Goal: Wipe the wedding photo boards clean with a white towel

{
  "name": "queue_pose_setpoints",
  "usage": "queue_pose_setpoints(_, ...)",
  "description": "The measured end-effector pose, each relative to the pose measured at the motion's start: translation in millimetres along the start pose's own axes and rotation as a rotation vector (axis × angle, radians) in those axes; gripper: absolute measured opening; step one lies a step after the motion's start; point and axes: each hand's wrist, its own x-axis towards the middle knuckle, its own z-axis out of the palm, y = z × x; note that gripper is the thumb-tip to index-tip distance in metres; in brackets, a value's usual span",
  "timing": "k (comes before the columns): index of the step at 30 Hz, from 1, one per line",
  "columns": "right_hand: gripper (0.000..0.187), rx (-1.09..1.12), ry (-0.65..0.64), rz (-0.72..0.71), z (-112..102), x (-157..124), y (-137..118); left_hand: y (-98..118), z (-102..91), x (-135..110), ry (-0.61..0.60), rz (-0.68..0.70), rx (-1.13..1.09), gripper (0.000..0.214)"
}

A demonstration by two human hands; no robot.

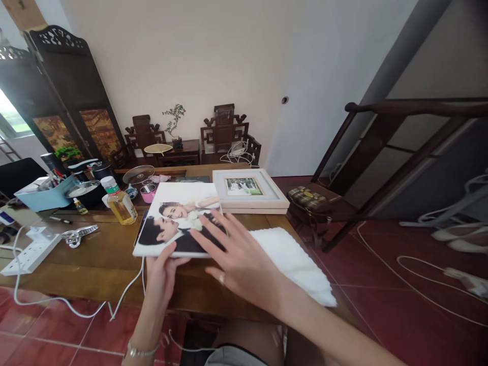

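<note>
A white photo album with a couple's wedding portrait on its cover is held above the table, tilted toward me. My left hand grips its near edge, thumb on top and fingers underneath. Spread fingers of my right hand lie over the cover's lower right part, hiding some of the picture; a ring sits on one finger. Just right of my right hand, a white cloth lies on the table. Behind it rests a pale wooden box with a framed photo in its lid.
On the wooden table at left are a power strip, a hair clip, an amber bottle, a pink cup and a blue bin. A dark chair with a plaid bag stands at right. White cables trail over the table edge.
</note>
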Motion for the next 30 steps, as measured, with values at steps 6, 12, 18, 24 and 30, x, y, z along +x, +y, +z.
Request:
queue_pose_setpoints(6,0.062,-0.183,-0.135,0.047,64.7,81.3,28.1,2.5,25.4,64.7,-0.107,0.026,0.005,0.036)
queue_pose_setpoints(12,0.062,-0.263,-0.096,0.056,92.6,106.9,62.6,3.8,17.2,106.6,-0.288,-0.202,0.036,0.033)
queue_pose_setpoints(18,0.064,-0.278,-0.101,0.084,109.0,112.7,76.9,-40.6,6.2,128.4,-0.165,-0.650,0.078,0.009)
queue_pose_setpoints(24,0.064,-0.283,-0.138,0.099,117.8,110.3,84.6,-69.7,7.3,167.2,0.001,-0.505,0.065,0.005)
queue_pose_setpoints(30,0.066,-0.290,-0.169,0.121,124.2,108.1,93.2,-82.2,3.9,179.9,0.071,-0.381,0.054,0.009)
